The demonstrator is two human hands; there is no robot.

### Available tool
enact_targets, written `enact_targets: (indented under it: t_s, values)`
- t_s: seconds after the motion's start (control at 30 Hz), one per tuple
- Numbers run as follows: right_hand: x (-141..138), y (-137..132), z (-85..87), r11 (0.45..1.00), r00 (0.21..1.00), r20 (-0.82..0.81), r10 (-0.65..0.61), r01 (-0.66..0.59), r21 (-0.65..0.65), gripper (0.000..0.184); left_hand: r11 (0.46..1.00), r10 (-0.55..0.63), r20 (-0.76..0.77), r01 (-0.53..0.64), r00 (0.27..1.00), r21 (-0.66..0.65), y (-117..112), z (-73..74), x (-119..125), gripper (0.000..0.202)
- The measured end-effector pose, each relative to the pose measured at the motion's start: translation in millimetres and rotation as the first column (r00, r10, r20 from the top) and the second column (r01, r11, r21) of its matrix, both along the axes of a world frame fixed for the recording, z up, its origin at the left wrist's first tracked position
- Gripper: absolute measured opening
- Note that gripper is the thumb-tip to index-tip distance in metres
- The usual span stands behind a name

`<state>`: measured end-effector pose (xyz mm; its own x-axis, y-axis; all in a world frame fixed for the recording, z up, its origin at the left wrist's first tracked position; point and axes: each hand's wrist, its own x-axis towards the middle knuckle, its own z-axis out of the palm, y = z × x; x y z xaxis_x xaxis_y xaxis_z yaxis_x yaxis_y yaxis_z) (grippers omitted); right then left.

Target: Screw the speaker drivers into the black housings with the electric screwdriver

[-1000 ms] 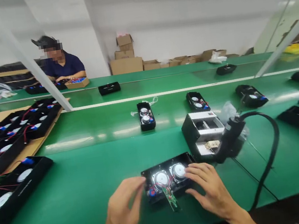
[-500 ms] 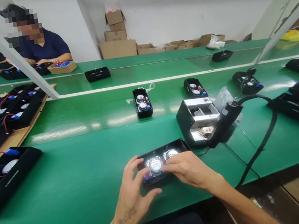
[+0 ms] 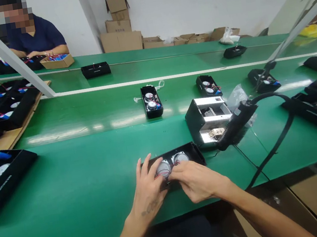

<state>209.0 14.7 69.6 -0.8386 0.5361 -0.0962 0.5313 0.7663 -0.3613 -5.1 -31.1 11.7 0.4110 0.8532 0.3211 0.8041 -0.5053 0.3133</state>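
A black speaker housing [image 3: 193,155] lies on the green bench in front of me, with two round speaker drivers [image 3: 180,157] facing up in it. My left hand [image 3: 149,186] wraps round its left end, fingers over the far side and thumb toward the near side. Thin red and black wires [image 3: 176,163] run across the drivers. Over the near middle of the housing, my right hand [image 3: 200,180] is closed in a pinch on the wire, close to my left thumb. Its fingertips partly hide what they grip.
Just behind the housing stands a silver-and-black machine [image 3: 208,120], with a black cylindrical device [image 3: 237,124] on a cable at its right. More speaker housings [image 3: 152,101] sit along the bench; several lie on cardboard [image 3: 19,132] at left. A co-worker [image 3: 38,33] sits across the bench.
My left hand has closed in on the housing's left end, its thumb now near my right fingertips. The camera view has shifted slightly. My right hand stays pinched over the drivers.
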Motion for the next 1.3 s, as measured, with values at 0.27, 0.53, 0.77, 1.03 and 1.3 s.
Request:
enact_targets:
  t_s: [0.27, 0.53, 0.77, 1.03, 1.3]
  values:
    - [-4.3, -9.2, -22.0, 0.996, 1.0, -0.002, -0.021, 0.021, 0.091, 0.028, 0.999, -0.032, 0.052, 0.034, 0.998, -0.039, 5.3, 1.1, 1.2, 0.03]
    - [-23.6, 48.7, 20.5, 0.971, 0.995, 0.023, -0.095, 0.098, -0.219, 0.008, 0.871, -0.019, 0.223, 0.126, 0.975, -0.475, 70.8, 22.9, -18.3, 0.02]
    - [-31.8, 72.5, 28.7, 0.939, 0.976, 0.049, -0.211, 0.216, -0.267, 0.023, 0.694, 0.063, 0.304, 0.178, 0.951, -0.698, 107.8, 32.9, -27.1, 0.036]
    - [-31.6, 75.3, 25.3, 0.937, 0.976, 0.01, -0.216, 0.21, -0.278, 0.026, 0.63, 0.039, 0.289, 0.201, 0.957, -0.75, 116.1, 38.0, -29.2, 0.044]
    - [-39.3, 79.5, 21.3, 0.88, 0.966, 0.079, -0.247, 0.258, -0.399, 0.021, 0.6, 0.019, 0.244, 0.184, 0.97, -0.778, 114.1, 39.5, -28.3, 0.045]
